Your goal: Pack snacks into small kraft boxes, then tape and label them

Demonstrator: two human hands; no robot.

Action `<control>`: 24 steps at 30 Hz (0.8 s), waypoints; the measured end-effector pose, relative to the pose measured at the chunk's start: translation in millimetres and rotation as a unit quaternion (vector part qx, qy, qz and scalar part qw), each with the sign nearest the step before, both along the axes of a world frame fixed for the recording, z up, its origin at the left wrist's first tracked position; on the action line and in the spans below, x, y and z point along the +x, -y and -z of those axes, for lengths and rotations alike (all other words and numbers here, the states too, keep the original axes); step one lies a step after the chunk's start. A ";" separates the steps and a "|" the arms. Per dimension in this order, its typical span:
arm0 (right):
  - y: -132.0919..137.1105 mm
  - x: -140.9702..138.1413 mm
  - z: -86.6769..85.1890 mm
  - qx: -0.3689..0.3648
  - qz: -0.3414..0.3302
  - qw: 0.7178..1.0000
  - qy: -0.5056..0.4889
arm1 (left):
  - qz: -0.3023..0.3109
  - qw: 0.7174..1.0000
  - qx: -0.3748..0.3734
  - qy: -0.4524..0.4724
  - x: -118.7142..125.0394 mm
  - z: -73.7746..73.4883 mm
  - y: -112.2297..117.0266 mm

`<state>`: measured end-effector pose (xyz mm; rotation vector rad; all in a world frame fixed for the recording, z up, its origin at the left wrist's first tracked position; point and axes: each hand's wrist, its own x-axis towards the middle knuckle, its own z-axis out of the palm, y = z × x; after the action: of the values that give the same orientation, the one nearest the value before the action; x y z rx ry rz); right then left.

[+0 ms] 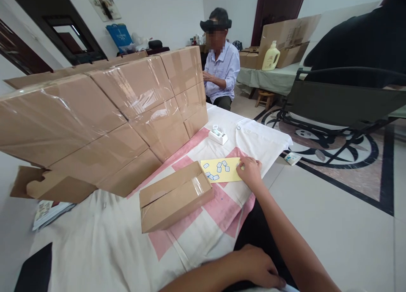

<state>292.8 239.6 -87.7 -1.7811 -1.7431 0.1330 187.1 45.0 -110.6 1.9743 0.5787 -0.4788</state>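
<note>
Our right hand [250, 172] reaches over the table's near edge to the right end of a yellow sheet [233, 174], its thumb and fingers bent close together there. We can't quite tell whether they pinch a small piece or only press on the paper, since the tips are too small to read. On the sheet lie several small white pieces with dark outlines [219, 169], loosely scattered. The sheet lies flat on the pink and white cloth [218, 205], just beside a cardboard box [180, 213]. Beyond it sits a small white case [218, 136], near a wall of taped cartons [152, 89]. Our left hand [261, 264] rests low over our lap, fingers loosely curled; we cannot tell whether they close on anything.
</note>
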 end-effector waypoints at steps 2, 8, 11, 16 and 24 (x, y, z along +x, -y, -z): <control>4.4 0.5 0.5 -0.005 -0.022 1.000 -0.020 | -0.004 1.000 0.003 0.005 -0.1 1.8 0.8; 11.4 10.3 5.4 0.033 -0.054 0.983 -0.174 | -0.010 0.999 0.004 0.034 -3.0 11.2 1.3; 14.0 12.5 -2.3 0.059 -0.024 0.936 -0.346 | 0.001 0.995 0.005 0.101 -6.6 5.6 -0.6; 8.3 -22.9 -38.7 0.023 -0.056 0.753 -0.655 | -0.132 0.952 0.028 0.276 -34.3 -30.0 9.0; 5.0 -89.4 -54.5 -0.214 -0.236 0.512 -0.798 | -0.760 0.564 0.301 0.115 -203.0 -86.6 81.2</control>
<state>203.4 234.7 -33.1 -0.5183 -0.5598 1.8639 -15.9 -36.2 -24.0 1.2464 2.1008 1.1916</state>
